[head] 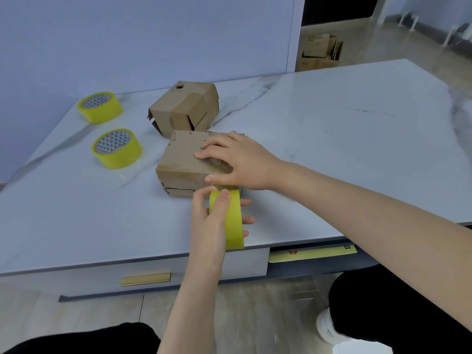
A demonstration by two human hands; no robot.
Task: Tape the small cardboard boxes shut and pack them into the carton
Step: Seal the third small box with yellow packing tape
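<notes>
Here the small cardboard box (178, 162) sits at frame centre, just above the yellow tape roll (233, 221). The left hand (207, 218) grips the roll on edge against the box's near face. The right hand (237, 162) presses flat-fingered on the box top, steadying it. The tape likely runs up-frame next.

Yellow tape rolls, three: far roll (100, 107), near roll (117, 148), held roll (231, 221).
Small cardboard boxes, two: rear box (185, 108), front box (182, 164).
Hands, two: left hand (207, 221), right hand (237, 162).
Marble-top table (332, 123), one.
Floor carton (318, 63), one.
</notes>
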